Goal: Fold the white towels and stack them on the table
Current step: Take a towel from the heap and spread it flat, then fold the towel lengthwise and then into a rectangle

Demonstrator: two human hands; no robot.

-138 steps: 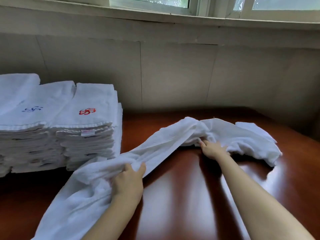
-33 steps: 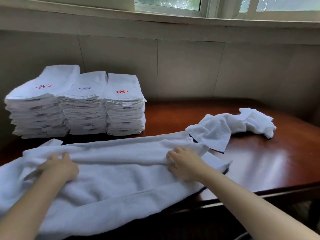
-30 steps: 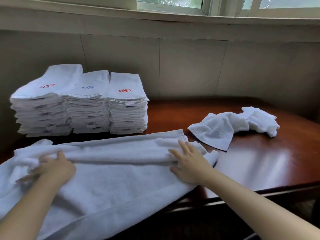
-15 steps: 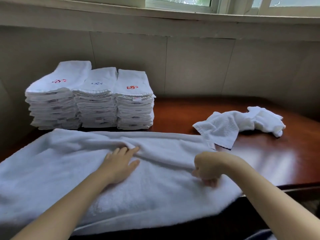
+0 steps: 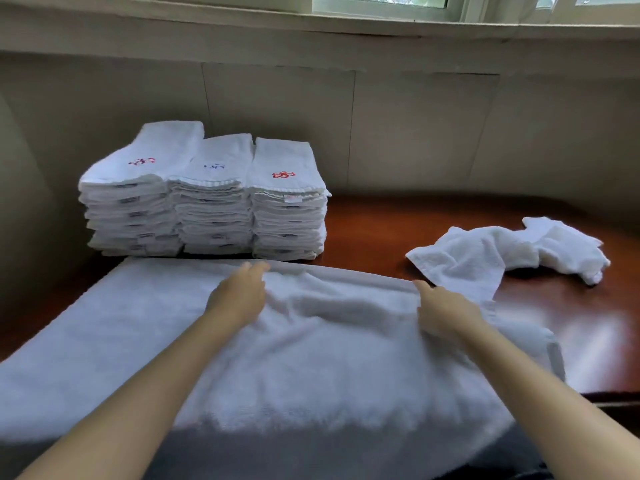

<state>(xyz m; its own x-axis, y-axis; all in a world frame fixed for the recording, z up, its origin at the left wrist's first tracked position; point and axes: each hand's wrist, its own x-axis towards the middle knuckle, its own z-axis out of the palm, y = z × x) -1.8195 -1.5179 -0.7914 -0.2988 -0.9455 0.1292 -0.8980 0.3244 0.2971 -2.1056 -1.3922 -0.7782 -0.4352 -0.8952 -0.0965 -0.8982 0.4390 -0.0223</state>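
Across the reddish-brown wooden table, the large white terry towel runs left to right; left hand and right hand press flat, fingers straight, along its far edge.

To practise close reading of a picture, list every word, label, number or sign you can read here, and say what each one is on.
No text here can be read.
Red stitched mark on top of the left stack: too blurred to read.
Blue stitched mark on top of the middle stack: too blurred to read.
Red stitched mark on top of the right stack: a looped sign, no letters legible.
Small tags on the folded edges: too small to read.
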